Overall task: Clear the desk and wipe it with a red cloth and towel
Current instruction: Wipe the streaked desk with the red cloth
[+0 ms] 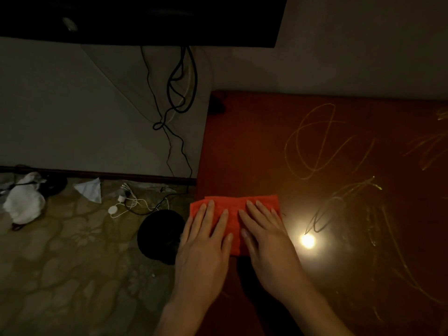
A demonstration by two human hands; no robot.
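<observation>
Both hands are lying flat on a folded red cloth [234,210] at the left edge of the dark brown wooden tabletop [266,146]. The left hand [202,248] and the right hand [269,246] are side by side, fingers straight and a little spread, pressing down. Left of the cloth, on the floor, a round black thing [157,232] and white cables [128,202] are lying.

Count on inspection: two hands, left hand [206,238] and right hand [266,241]. One red cloth [234,209]. One desk [339,141]. One dark screen [145,20] on the wall. One bundle of black cables [179,93]. One white charger lead [126,202]. One white cloth heap [24,204]. One scrap of paper [91,190]. One black round object [160,234] on the floor.
</observation>
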